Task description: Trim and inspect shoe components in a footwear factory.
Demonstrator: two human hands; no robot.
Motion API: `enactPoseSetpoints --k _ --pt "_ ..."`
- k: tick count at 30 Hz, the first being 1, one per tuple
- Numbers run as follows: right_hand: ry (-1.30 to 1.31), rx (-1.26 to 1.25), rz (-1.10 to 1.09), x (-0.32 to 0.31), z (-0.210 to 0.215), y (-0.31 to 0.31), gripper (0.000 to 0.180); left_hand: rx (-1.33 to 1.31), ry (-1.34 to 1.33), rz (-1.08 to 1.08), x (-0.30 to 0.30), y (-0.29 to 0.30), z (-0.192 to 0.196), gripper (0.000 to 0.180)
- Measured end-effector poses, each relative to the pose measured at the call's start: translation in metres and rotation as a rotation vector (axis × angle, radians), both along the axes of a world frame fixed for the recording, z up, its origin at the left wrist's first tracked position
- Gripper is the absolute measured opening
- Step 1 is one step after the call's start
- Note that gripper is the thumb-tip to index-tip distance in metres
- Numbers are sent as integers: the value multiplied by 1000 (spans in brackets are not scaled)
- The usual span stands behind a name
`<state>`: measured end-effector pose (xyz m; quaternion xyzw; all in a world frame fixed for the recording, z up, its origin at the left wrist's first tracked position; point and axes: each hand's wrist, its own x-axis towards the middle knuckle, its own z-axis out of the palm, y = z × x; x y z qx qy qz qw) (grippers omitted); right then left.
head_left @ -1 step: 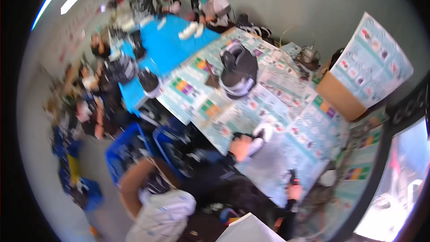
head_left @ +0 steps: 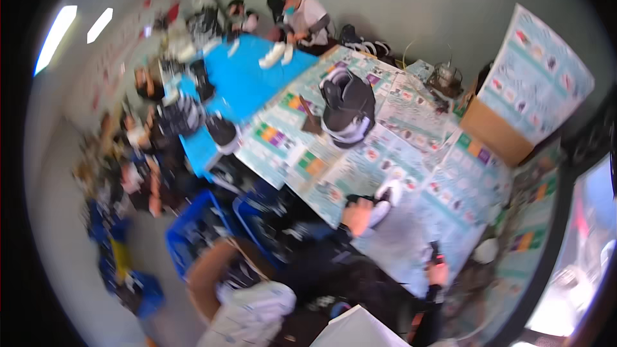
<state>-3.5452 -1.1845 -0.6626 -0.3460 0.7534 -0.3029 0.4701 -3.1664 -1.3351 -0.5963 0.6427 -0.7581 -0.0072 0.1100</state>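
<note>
The picture is blurred and tilted. My left hand (head_left: pixel 355 216) rests on the paper-covered table (head_left: pixel 411 154) and grips a black and white shoe (head_left: pixel 384 194) by its near end. My right hand (head_left: pixel 439 274), at the table's near edge, is closed around a small dark object (head_left: pixel 435 252) that I cannot make out. Both forearms wear dark sleeves. A pair of black and white high-top shoes (head_left: pixel 347 108) stands further up the table, apart from both hands.
A cardboard box (head_left: pixel 493 133) with a printed sheet propped on it stands at the right. A blue table (head_left: pixel 247 80) with several shoes lies beyond, with people seated around it. Blue crates (head_left: pixel 196 241) sit on the floor to the left. A small white thing (head_left: pixel 486 250) lies near my right hand.
</note>
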Motion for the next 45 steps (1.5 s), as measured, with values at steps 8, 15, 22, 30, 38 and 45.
enactPoseSetpoints --k 8,15,22,30,38,45 --pt "730 -11 -154 12 -24 -27 18 -192 225 -142 -6 -20 54 20" --pt "-59 -143 -188 53 38 -8 5 -142 507 1 53 -18 48 41" --pt "12 -162 -238 -13 20 5 10 -8 737 40 65 -38 20 37" --pt "-65 -98 -136 24 16 -14 18 75 861 91 146 -27 -34 14" --pt "-126 -84 -76 23 45 3 38 121 617 -91 137 -25 13 14" --pt "-217 -97 -87 57 85 -6 41 111 503 -39 118 4 6 20"
